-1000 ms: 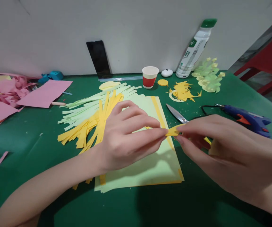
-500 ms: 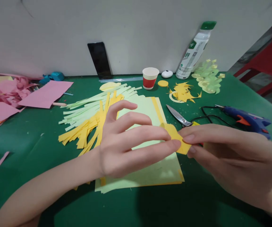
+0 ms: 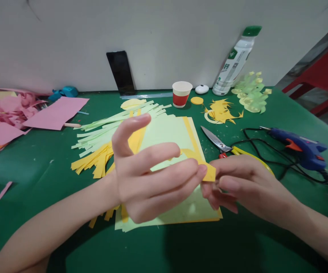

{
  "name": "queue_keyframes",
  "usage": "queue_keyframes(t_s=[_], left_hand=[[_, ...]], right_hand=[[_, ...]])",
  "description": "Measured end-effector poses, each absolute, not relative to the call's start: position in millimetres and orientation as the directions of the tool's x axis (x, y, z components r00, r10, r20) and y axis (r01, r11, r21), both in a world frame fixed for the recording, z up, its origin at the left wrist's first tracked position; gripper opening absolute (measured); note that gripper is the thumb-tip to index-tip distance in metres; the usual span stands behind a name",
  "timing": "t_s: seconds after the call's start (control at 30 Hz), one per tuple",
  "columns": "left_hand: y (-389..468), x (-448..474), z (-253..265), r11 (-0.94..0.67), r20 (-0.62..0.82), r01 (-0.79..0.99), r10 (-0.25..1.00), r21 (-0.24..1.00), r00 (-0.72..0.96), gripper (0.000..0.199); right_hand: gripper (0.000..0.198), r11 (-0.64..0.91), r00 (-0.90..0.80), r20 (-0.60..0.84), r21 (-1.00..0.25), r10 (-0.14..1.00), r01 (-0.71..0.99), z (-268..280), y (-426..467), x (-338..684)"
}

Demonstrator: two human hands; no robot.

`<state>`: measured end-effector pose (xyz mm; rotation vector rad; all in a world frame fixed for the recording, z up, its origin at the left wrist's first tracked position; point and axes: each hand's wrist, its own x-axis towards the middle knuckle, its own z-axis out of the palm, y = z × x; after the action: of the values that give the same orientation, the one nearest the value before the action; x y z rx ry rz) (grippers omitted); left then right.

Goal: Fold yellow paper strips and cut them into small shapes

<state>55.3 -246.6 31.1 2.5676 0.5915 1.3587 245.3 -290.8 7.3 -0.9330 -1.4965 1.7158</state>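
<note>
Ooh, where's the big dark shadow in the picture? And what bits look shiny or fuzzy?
In the head view, a broad dark shadow lies on the green tabletop, in front of the paper stack; in that view too, pale glare near the left edge, plus soft light patches on the stack by the left hand; also in the head view, small lettering on the white bottle is too fuzzy to read.

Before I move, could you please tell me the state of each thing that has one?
Yellow paper piece: held by left hand
Green sheets: stacked flat
Yellow strips: cut, loosely piled
Scissors: lying flat, blades apparently closed
Glue gun: lying on its side
Paper cup: upright, uncovered
Bottle: capped, leaning on wall
Phone: leaning on wall, screen dark
</note>
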Motion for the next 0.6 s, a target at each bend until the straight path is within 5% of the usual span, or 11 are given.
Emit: queue_keyframes(t_s=[0.1,0.2,0.27,0.4,0.5,0.6], left_hand=[[-239.8,57.9,27.3,-0.973,0.775,0.194,0.029,-0.122,0.632,0.017],[-235.6,60.0,18.0,-0.914,0.854,0.339,-0.017,-0.224,0.519,0.011],[-236.2,61.5,14.0,-0.909,0.871,0.405,0.12,-0.096,0.477,0.007],[-243.0,64.8,16.8,-0.849,0.671,0.331,0.529,0.413,0.52,0.018],[-248.0,67.7,19.6,-0.682,0.524,0.128,0.655,0.72,0.545,0.019],[-251.2,70.1,17.1,-0.531,0.448,0.0,0.717,0.848,0.534,0.005]], right_hand=[[0.025,-0.187,-0.514,-0.144,-0.982,0.845,-0.032,6.8,-291.1,241.8],[0.024,-0.126,-0.415,-0.116,-0.992,0.902,0.004,8.0,-292.4,238.4],[0.024,-0.006,-0.301,-0.031,-0.996,0.953,0.084,9.2,-293.2,237.0],[0.025,0.279,-0.189,0.232,-0.916,0.954,0.288,12.9,-294.8,234.7],[0.024,0.38,-0.185,0.333,-0.85,0.924,0.366,15.7,-295.3,232.6],[0.024,0.413,-0.204,0.36,-0.829,0.91,0.377,16.7,-294.8,230.7]])
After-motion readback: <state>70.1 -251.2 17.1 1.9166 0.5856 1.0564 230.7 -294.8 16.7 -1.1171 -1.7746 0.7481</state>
